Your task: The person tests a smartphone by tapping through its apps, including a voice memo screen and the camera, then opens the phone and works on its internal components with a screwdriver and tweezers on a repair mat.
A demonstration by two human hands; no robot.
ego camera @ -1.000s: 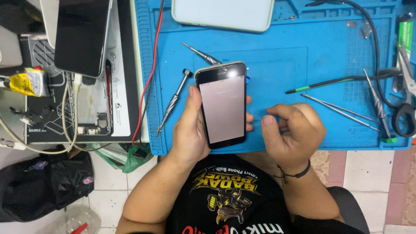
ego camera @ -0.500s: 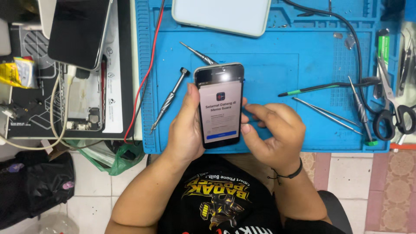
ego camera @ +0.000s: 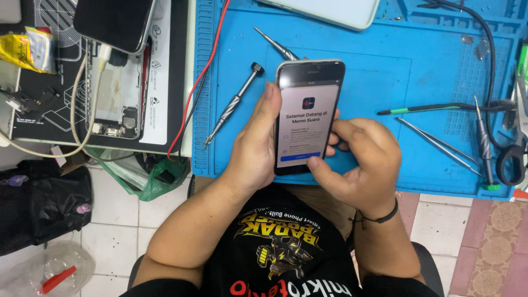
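Blue silicone mat (ego camera: 385,60) under a lit phone (ego camera: 308,113), held above the mat's near edge in both hands.

Left hand (ego camera: 256,148) is wrapped round the phone's left side and back, its fingertips hidden behind the glass; right hand (ego camera: 360,159) cups the right side, thumb tip touching the low end of the glossy white screen, where the small print is too fine to make out. A knurled steel screwdriver (ego camera: 234,104) lies slantwise near the mat's left edge; a second driver (ego camera: 278,47) is half hidden behind the phone. Thin metal tweezers (ego camera: 434,144) and a black cable (ego camera: 492,82) sit toward the right edge, where scissors (ego camera: 514,159) are cut off by the frame. A pale device (ego camera: 330,11) at the far edge is cropped too.
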